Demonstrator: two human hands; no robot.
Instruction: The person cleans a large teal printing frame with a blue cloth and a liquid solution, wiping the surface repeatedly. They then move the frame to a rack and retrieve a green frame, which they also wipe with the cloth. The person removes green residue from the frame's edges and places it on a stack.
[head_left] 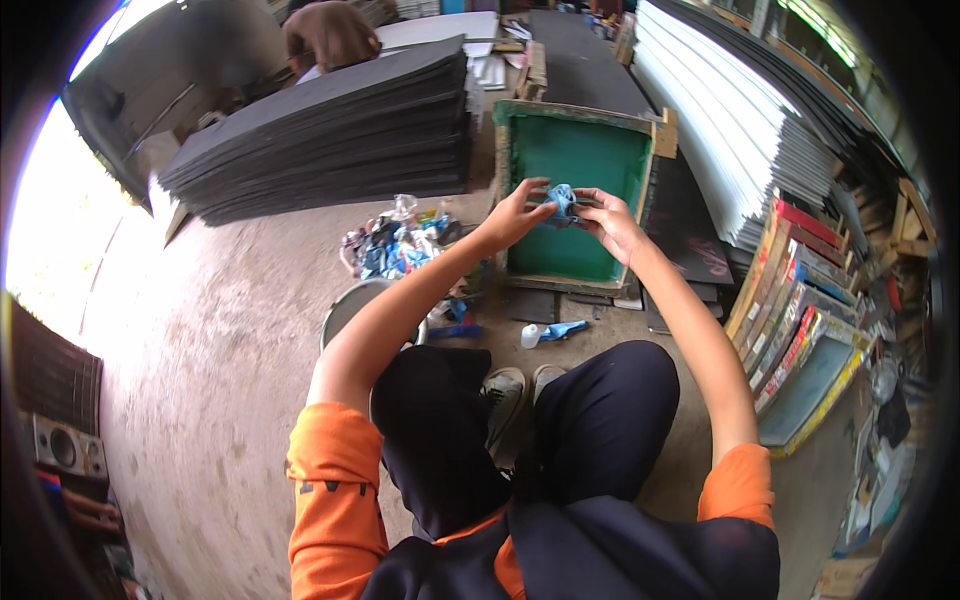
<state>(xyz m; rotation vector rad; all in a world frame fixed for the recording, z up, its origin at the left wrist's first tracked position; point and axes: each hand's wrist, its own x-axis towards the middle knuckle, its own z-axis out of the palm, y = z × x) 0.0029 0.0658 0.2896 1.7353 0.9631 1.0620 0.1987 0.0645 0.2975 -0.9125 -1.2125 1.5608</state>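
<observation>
Above a green screen-printing frame [590, 150], a crumpled light-blue rag [562, 200] is held up between my two hands. On its left side, my left hand [518, 214] grips it with thumb and fingers curved around. My right hand [614, 226] pinches the rag's other side with its fingertips. The wood-edged frame lies tilted in front of me, its green mesh facing up. Between my feet and the frame lie a small white bottle [530, 336] and another blue cloth [565, 330].
Left of the frame sit a heap of colourful rags [400, 243] and a round bucket [350, 302]. Beyond stands a tall stack of black sheets [330, 135]. White sheets [710, 110] and several leaning screen frames [800, 340] line the right. Another person [333, 35] bends at the far left.
</observation>
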